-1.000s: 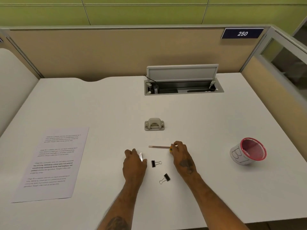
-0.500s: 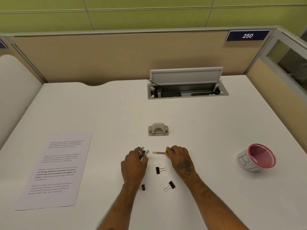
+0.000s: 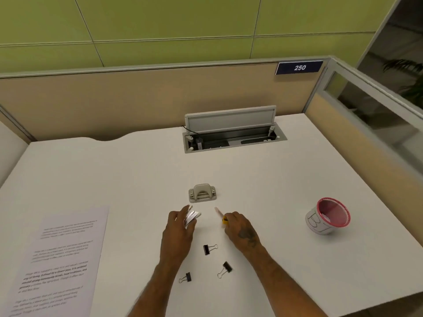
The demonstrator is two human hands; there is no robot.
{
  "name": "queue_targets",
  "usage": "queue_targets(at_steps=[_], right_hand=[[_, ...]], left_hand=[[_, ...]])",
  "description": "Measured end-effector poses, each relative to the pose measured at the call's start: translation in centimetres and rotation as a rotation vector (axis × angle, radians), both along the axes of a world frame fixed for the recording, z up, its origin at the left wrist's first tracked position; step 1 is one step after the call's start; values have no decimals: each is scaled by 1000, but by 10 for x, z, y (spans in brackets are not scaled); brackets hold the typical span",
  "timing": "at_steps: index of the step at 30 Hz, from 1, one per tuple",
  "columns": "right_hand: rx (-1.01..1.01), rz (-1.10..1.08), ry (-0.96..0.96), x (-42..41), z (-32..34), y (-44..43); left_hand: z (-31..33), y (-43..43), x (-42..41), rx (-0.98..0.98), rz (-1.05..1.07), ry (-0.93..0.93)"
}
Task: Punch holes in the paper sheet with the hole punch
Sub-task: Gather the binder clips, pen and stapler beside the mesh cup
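A small beige hole punch [image 3: 202, 193] stands on the white desk [image 3: 263, 179], just beyond both hands. The printed paper sheet [image 3: 59, 259] lies flat at the near left of the desk, apart from the punch. My left hand [image 3: 179, 227] grips a small bunch of flat silvery and white items [image 3: 191, 217]. My right hand [image 3: 240, 229] pinches a thin pinkish stick with a yellow part [image 3: 220, 215], its tip raised and pointing toward the punch.
Three black binder clips [image 3: 209, 248] [image 3: 225, 269] [image 3: 185, 277] lie between my forearms. A pink mesh cup [image 3: 328, 216] with a paper label lies tilted at the right. An open cable tray [image 3: 233, 138] sits at the back, before the partition.
My left hand picked up the silvery items and moved forward. My right hand lifted the thin stick off the desk and angled it. A third binder clip came into sight.
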State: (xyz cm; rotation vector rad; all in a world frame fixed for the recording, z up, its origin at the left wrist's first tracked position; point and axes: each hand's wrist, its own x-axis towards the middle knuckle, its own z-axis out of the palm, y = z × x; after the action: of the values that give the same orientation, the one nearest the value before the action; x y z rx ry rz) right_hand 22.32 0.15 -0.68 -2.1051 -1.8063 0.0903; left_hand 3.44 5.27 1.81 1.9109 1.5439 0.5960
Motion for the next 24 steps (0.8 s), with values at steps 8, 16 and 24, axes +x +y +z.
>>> queue_targets(at_steps=[8,16,24], right_hand=[[146,-208,66,77,52,-16],[80,-415,67,206,83,3],[-240,-481,166,295,48,45]], left_hand=[[21,18,67,87,-163,-132],[39,35,193,14,-331,-30],[21,54,293,-63,-347,80]])
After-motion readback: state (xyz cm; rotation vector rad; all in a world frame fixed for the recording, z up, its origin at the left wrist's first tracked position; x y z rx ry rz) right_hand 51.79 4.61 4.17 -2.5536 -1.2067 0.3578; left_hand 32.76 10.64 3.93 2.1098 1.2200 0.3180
